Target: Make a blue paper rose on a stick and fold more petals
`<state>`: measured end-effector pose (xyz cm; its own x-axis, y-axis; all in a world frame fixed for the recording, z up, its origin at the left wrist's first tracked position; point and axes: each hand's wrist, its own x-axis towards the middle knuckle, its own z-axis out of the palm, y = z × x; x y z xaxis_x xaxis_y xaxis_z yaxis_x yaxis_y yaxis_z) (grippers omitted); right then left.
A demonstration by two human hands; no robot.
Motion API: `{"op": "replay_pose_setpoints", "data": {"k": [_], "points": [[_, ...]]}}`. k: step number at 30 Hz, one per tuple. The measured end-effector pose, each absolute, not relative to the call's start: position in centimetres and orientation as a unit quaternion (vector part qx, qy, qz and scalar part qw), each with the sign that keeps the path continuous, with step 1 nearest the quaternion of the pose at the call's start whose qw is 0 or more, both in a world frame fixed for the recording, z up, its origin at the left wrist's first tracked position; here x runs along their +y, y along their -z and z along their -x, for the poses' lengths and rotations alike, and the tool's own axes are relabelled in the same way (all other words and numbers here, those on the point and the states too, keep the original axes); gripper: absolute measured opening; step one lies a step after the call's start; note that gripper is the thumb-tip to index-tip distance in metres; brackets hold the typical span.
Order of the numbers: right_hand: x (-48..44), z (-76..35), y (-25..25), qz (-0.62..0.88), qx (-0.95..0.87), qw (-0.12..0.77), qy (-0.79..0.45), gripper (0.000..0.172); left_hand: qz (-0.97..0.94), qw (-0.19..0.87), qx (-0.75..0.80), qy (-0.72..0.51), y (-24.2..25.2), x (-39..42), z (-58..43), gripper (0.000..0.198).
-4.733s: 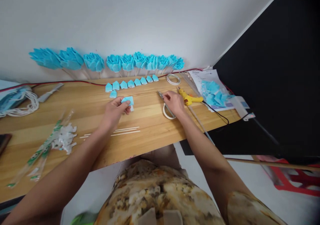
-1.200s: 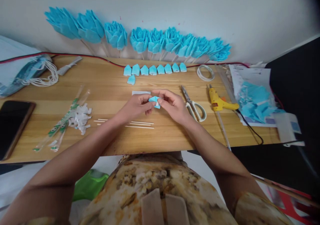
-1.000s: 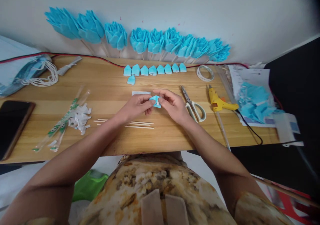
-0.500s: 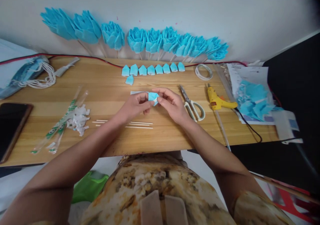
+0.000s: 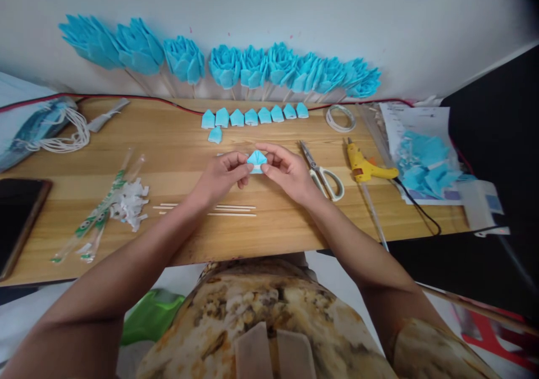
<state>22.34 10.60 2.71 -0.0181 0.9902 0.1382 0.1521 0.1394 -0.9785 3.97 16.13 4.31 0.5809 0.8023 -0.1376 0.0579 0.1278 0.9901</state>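
Between my two hands, above the middle of the table, is a small folded blue petal (image 5: pixel 256 158) with its point away from me and a white strip across its lower part. My left hand (image 5: pixel 225 176) pinches its left side between thumb and fingers. The right side is pinched the same way by my right hand (image 5: pixel 288 174). Just beyond lie several similar folded blue petals (image 5: pixel 251 117) in a row, with a single petal (image 5: pixel 215 135) in front of them. Thin wooden sticks (image 5: pixel 231 210) lie nearer me, partly hidden by my left forearm.
Scissors (image 5: pixel 322 172) and a yellow glue gun (image 5: pixel 368 169) lie to the right, near a tape roll (image 5: pixel 340 119) and a bag of blue pieces (image 5: pixel 429 165). Several blue flowers (image 5: pixel 225 66) lean on the wall. Plastic wrappers (image 5: pixel 99 213) and a phone (image 5: pixel 21 222) are at left.
The petal has turned in my fingers so its point now faces away and the white strip lies level. Both thumbs now press its lower corners. The view has shifted slightly.
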Motion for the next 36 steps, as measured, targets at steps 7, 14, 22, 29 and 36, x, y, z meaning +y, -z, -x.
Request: {"op": "replay_pose_setpoints", "data": {"k": [7,14,22,29,36], "points": [[10.47,-22.54,-3.42,0.521,-0.573,0.487,-0.404,0.043,-0.555,0.689,0.35,-0.306,-3.81,16.33,-4.19,0.031],[10.42,-22.66,-3.37,0.522,-0.585,0.477,-0.396,0.04,-0.606,0.641,0.376,-0.284,-4.19,16.12,-4.08,0.03],[10.42,-22.78,-3.39,0.512,-0.58,0.485,-0.407,0.039,-0.639,0.625,0.37,-0.254,-4.46,16.01,-4.16,0.032],[10.48,-22.55,-3.18,0.518,-0.572,0.485,-0.411,0.036,-0.695,0.569,0.373,-0.232,-4.19,15.69,-4.27,0.039],[10.45,-22.19,-2.71,0.5,-0.591,0.478,-0.417,0.043,-0.735,0.541,0.363,-0.188,-4.36,15.44,-4.16,0.038]]}}
